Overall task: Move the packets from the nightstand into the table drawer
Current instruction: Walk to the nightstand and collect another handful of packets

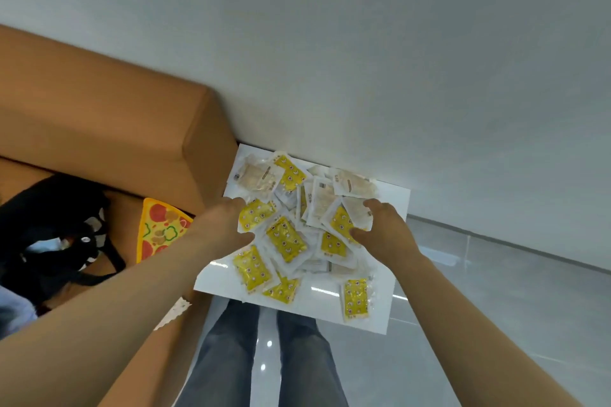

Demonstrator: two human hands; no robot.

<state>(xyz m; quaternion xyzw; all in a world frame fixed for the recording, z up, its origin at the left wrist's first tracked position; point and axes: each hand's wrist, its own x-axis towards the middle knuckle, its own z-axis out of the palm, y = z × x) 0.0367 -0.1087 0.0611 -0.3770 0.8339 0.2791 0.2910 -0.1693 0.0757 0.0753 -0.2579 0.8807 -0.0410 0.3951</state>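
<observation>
Sofa [99,109], pizza cushion [162,230] beside nightstand [317,306] with packets [286,239]

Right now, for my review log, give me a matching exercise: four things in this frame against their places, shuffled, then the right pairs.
Things
1. left hand
2. right hand
3. lone yellow printed plastic packet
4. pizza-slice-shaped cushion

Places
A. on the brown sofa
B. near right corner of the glossy white nightstand, lying alone
C. right edge of the heap of yellow and pale packets
D. left edge of that heap

Pairs: 1-D, 2-C, 3-B, 4-A
</observation>
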